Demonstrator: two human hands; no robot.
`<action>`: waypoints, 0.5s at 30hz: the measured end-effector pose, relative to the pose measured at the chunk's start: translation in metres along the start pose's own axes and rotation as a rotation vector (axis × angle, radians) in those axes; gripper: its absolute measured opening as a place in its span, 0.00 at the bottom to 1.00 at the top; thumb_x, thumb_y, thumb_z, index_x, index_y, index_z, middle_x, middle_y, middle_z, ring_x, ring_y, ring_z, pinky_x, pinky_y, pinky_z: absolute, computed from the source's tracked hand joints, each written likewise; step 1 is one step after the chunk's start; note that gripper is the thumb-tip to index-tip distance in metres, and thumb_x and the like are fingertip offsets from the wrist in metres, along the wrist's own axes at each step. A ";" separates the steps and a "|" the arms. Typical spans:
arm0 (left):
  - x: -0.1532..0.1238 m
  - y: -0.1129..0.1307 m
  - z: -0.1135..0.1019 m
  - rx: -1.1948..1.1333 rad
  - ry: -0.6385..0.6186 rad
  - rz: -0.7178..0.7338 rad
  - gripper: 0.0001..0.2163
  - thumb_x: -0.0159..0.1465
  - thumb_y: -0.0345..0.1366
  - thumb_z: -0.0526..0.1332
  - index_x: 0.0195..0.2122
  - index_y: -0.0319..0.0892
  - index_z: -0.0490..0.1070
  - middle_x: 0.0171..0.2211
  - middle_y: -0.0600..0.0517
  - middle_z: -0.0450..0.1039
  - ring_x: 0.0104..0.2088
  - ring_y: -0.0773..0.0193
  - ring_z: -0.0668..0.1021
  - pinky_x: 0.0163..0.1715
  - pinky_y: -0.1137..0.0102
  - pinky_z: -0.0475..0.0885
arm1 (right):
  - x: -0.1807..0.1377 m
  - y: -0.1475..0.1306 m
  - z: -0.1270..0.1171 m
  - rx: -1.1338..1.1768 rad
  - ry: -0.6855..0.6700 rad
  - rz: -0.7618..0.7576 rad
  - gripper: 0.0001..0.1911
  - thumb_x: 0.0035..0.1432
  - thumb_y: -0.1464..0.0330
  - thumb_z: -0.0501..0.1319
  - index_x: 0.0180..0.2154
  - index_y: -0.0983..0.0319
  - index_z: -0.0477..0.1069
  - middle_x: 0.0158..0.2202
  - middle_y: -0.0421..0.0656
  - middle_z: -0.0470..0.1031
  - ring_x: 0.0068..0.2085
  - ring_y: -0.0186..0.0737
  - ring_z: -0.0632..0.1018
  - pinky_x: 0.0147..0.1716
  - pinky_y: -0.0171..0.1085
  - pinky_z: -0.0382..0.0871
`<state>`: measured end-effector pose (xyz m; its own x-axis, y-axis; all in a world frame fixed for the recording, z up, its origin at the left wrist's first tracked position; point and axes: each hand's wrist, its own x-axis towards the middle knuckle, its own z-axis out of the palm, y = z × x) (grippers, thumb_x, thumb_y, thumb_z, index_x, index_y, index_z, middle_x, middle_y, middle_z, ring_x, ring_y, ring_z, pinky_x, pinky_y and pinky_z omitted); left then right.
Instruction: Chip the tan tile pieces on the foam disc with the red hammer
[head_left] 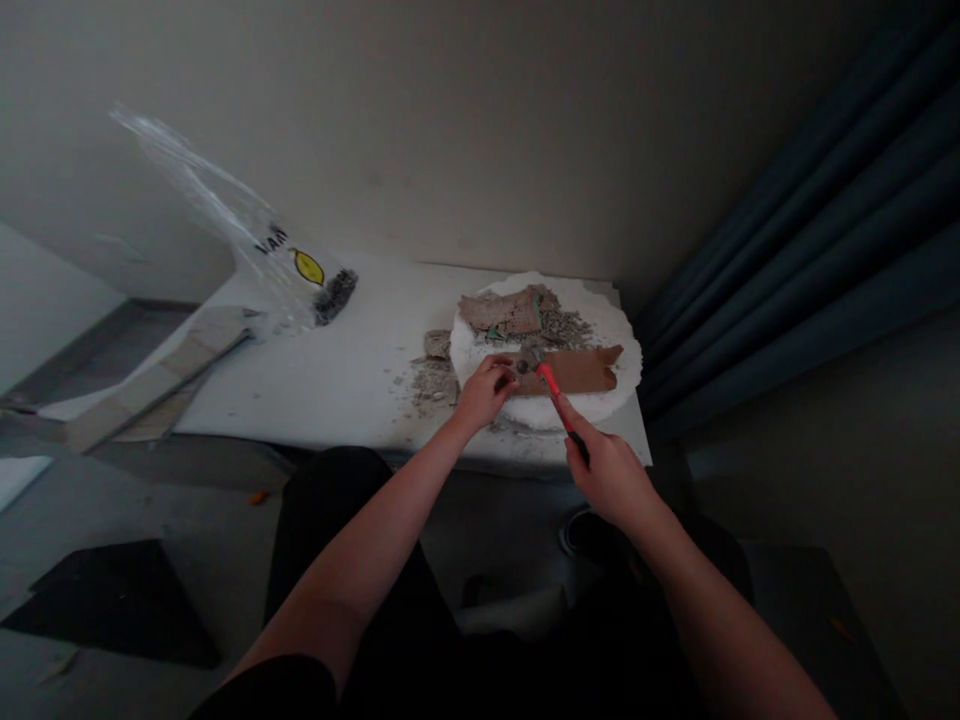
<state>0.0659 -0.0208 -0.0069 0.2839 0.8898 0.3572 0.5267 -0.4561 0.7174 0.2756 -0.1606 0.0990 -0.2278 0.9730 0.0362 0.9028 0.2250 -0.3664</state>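
The left forearm (375, 545) reaches forward and inward from the lower left, leading through a nearly straight wrist (459, 425) to the left hand (486, 390), its fingers bent and the thumb close by; whether they pinch is too small to tell. The right forearm (712, 595) slants in from the lower right, and the right hand (615, 475) is curled in a closed grip, one finger extended forward.

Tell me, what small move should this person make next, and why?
I would probably slide the left grip a little farther from the hammer before any tap. Its metal head appears close beside those fingers, over the left part of the brown strip, while the right grip holds the handle. Whether the head touches the strip is hard to tell.
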 end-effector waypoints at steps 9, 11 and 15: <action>0.001 -0.001 0.002 0.080 -0.041 -0.009 0.04 0.64 0.35 0.62 0.36 0.39 0.73 0.49 0.45 0.71 0.48 0.60 0.77 0.51 0.63 0.73 | -0.003 -0.005 0.002 -0.101 -0.056 0.001 0.36 0.67 0.70 0.52 0.73 0.56 0.43 0.34 0.44 0.82 0.29 0.44 0.80 0.31 0.37 0.68; 0.001 -0.001 0.002 0.078 -0.044 -0.002 0.04 0.64 0.34 0.62 0.36 0.39 0.73 0.48 0.45 0.71 0.48 0.59 0.77 0.52 0.63 0.73 | -0.003 -0.007 0.001 -0.110 -0.053 0.022 0.36 0.68 0.69 0.52 0.73 0.55 0.42 0.35 0.44 0.82 0.30 0.45 0.80 0.31 0.38 0.68; 0.000 -0.001 0.001 0.033 -0.044 0.000 0.03 0.63 0.34 0.62 0.34 0.40 0.71 0.47 0.45 0.71 0.47 0.60 0.77 0.51 0.62 0.73 | -0.005 -0.009 0.002 -0.130 -0.050 0.018 0.37 0.68 0.68 0.52 0.73 0.56 0.39 0.35 0.45 0.82 0.31 0.44 0.80 0.32 0.38 0.69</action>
<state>0.0662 -0.0201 -0.0083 0.3180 0.8887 0.3302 0.5526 -0.4568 0.6971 0.2676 -0.1673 0.1001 -0.2257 0.9741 -0.0165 0.9458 0.2151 -0.2432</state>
